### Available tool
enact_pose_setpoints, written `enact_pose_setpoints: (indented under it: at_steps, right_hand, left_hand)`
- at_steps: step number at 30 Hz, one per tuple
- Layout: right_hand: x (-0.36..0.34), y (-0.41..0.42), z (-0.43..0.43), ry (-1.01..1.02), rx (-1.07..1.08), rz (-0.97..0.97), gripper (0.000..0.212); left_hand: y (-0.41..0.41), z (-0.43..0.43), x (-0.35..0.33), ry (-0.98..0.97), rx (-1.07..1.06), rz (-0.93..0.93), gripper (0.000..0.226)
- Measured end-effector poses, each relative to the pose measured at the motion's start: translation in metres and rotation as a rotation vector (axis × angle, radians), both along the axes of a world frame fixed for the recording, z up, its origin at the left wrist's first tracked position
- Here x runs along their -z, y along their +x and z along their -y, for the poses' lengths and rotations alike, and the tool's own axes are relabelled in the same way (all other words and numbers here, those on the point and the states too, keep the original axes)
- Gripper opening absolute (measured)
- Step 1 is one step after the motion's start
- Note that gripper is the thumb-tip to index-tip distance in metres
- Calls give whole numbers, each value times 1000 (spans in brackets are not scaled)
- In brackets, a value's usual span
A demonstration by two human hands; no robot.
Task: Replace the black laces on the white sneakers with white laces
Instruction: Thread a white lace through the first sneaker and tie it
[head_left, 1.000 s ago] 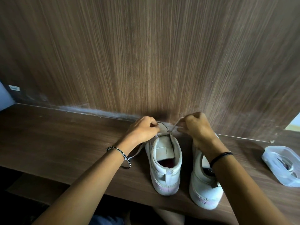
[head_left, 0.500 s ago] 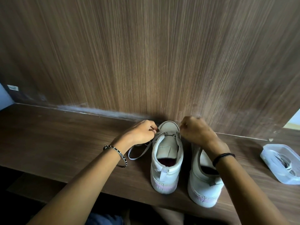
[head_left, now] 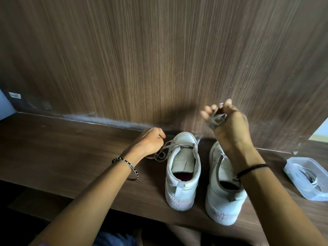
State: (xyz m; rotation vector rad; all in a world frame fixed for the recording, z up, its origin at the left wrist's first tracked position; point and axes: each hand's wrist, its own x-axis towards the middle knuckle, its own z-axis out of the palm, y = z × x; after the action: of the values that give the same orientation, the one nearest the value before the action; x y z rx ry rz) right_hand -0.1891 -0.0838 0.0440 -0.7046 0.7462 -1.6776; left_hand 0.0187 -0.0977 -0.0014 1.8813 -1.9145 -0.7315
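Observation:
Two white sneakers stand heel-toward-me on the brown wooden shelf (head_left: 62, 157). The left sneaker (head_left: 182, 174) has a white lace (head_left: 166, 148) threaded across its front eyelets, with loose loops lying left of it. My left hand (head_left: 150, 142) pinches the left end of that lace low beside the toe. My right hand (head_left: 229, 125) is raised above the right sneaker (head_left: 223, 197) and grips the other end of the white lace, bunched between its fingers. My right forearm hides part of the right sneaker.
A clear plastic container (head_left: 308, 180) with something pale inside lies on the shelf at the right. A wood-grain panel (head_left: 159, 59) rises directly behind the shoes. The shelf's front edge runs just below the heels.
My right hand has lifted up and to the right from the left sneaker's toe, pulling the lace end with it. My left hand stayed low and drifted slightly left.

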Motion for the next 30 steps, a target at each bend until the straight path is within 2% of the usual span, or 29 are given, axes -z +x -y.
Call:
enact_pose_setpoints:
  at_steps: [1, 2, 4, 5, 7, 9, 10, 11, 13, 16, 17, 18, 19, 22, 23, 24, 25, 26, 28, 30]
  right_hand:
    - [-2, -2, 0, 30, 10, 32, 31]
    - [-4, -4, -2, 66, 38, -37, 32]
    - [1, -10, 0, 119, 87, -313, 28]
    - [6, -13, 3, 128, 109, -530, 21]
    - [18, -16, 6, 104, 140, -1089, 8]
    - [29, -15, 10, 85, 45, -1597, 6]
    - [33, -12, 10, 85, -60, -1761, 7]
    - [37, -9, 10, 130, -163, -1845, 16]
    - [38, -5, 10, 202, -222, -1810, 32]
    - [36, -11, 10, 178, -46, -1759, 35]
    - [34, -12, 9, 147, 38, -1697, 35]
    - [31, -10, 6, 110, 108, -1553, 35]
    - [28, -7, 4, 73, 150, -1312, 36]
    - [3, -2, 0, 1, 99, -201, 32]
    - [-3, -5, 0, 7, 66, 54, 30]
    - [-7, -7, 0, 38, 52, 154, 29]
    - [-9, -10, -2, 94, 64, 89, 28]
    - [-4, -13, 0, 149, 96, -73, 25]
    - [8, -19, 3, 181, 137, -529, 16]
    - [21, -22, 5, 117, 94, -1007, 10]
  left_hand:
    - [0, 0, 0, 2, 3, -1, 50]
    - [0, 0, 0, 2, 6, -4, 50]
    - [1, 2, 0, -3, 10, -14, 49]
    - [2, 2, 0, -6, 14, -23, 48]
    - [3, 0, -1, -7, 33, -40, 47]
    - [4, 0, 0, -5, 46, -47, 48]
    - [4, 0, 0, -5, 45, -45, 48]
    - [5, 1, 0, -8, 41, -42, 49]
    - [6, 2, -1, -18, 31, -33, 48]
    - [9, 2, -1, -32, 9, -25, 45]
    - [10, 2, 0, -31, 7, -18, 45]
    - [10, 2, 0, -28, 9, -11, 45]
    - [10, 2, 0, -26, 12, -3, 45]
    - [9, 1, -1, -25, 15, 11, 46]
    - [8, 1, -1, -25, 17, 13, 46]
    - [7, 0, -2, -23, 18, 16, 46]
    - [6, 0, -2, -18, 20, 19, 46]
    - [5, 0, -1, -11, 24, 21, 46]
    - [5, 2, 2, 12, 36, 15, 46]
    - [4, 4, 3, 34, 48, 14, 47]
